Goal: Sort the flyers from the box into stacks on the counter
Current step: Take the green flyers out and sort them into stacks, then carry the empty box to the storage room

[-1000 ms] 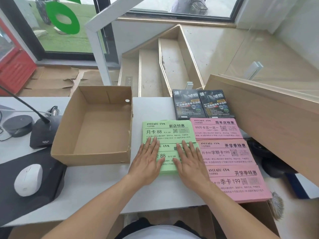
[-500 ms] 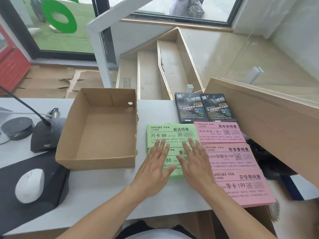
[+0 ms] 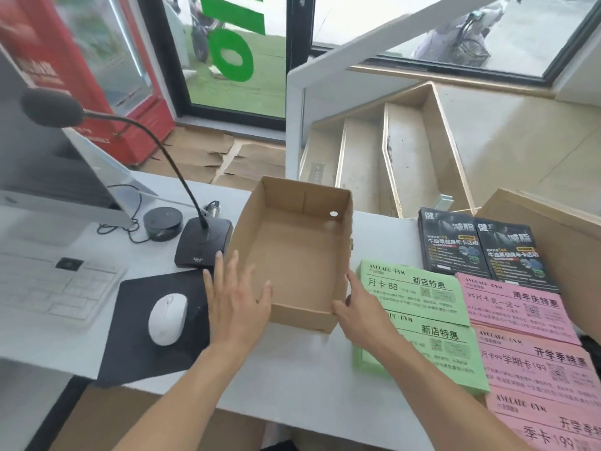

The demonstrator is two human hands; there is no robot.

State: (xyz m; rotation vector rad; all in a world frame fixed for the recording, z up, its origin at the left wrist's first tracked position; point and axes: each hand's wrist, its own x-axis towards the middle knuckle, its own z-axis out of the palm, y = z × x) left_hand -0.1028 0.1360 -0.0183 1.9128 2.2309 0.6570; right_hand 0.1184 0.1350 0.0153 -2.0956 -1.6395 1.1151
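The empty cardboard box (image 3: 305, 198) sits open in the middle of the white counter (image 3: 302, 369). My left hand (image 3: 234, 301) is at its near left corner, fingers straight and spread, thumb over the box's edge. At the near right corner, my right hand (image 3: 361, 310) touches the box with its thumb on the front wall and fingers along the side wall. Right of the box lie two stacks of green flyers (image 3: 413, 288), three stacks of pink flyers (image 3: 520, 307), and two stacks of black flyers (image 3: 452, 245) behind them.
A gooseneck microphone (image 3: 201, 242) stands just left of the box. A white mouse (image 3: 167, 319) lies on a black pad, with a keyboard (image 3: 48, 288) and a monitor further left. A large cardboard panel (image 3: 559, 232) leans at the right. Beyond the counter's far edge, stairs drop away.
Both hands have left the green flyer stack and moved left to the box's near corners. The view has swung left and up.
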